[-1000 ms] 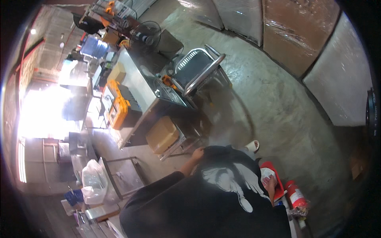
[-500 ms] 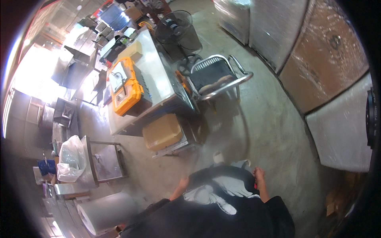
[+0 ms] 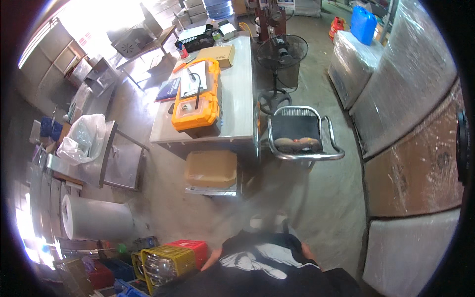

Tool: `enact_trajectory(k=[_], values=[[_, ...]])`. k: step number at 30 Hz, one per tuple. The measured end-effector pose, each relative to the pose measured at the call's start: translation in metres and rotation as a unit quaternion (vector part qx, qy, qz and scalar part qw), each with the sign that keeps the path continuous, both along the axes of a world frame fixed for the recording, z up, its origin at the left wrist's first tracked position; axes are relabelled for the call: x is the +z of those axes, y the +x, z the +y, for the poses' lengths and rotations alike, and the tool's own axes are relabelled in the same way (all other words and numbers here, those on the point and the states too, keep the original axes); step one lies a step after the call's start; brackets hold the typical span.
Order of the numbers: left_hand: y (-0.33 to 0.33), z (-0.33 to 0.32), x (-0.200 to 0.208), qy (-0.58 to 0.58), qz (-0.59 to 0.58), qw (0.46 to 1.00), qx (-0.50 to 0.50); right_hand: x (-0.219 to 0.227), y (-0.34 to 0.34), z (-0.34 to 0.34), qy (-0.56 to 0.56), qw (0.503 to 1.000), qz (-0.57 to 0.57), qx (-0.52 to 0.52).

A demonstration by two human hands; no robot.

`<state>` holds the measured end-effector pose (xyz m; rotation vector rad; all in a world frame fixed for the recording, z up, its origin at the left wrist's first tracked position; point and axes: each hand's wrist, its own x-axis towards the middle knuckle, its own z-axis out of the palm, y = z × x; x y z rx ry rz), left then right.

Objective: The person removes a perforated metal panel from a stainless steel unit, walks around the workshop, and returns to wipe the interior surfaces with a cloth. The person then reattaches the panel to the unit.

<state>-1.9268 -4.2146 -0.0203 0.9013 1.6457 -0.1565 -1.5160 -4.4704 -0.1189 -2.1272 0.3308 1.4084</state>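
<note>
- Person's torso in a black printed shirt (image 3: 267, 257) at the lower edge; a left arm (image 3: 212, 259) and a right arm (image 3: 308, 251) show only as slivers beside it, so whether either hand is open or closed cannot be told.
- Nearest the left arm: a yellow crate (image 3: 163, 265), with a red crate (image 3: 190, 248) touching its right side.
- Judged stiff moulded plastic, light unless loaded; best taken by opposite rim edges.
- Well beyond the yellow crate: a steel table (image 3: 237, 106) bearing an orange case (image 3: 197, 101); a chair (image 3: 299, 133) just right of it.
</note>
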Motion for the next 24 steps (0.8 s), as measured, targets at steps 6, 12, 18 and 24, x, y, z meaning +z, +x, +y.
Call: enact_trajectory(k=[6, 12, 18, 24], values=[[0.009, -0.053, -0.001, -0.006, 0.028, 0.997, 0.076, -0.007, 0.078, 0.032, 0.051, 0.994, 0.078, -0.06], [0.024, -0.076, -0.006, 0.017, 0.019, 0.986, 0.165, -0.008, 0.157, 0.095, 0.063, 0.995, 0.081, 0.021], [-0.01, -0.14, -0.006, 0.035, 0.028, 0.947, 0.317, 0.01, 0.165, 0.193, 0.09, 0.981, 0.066, 0.158], [-0.06, -0.185, -0.016, 0.0, 0.05, 0.898, 0.437, 0.002, 0.07, 0.26, 0.005, 0.956, 0.053, 0.287]])
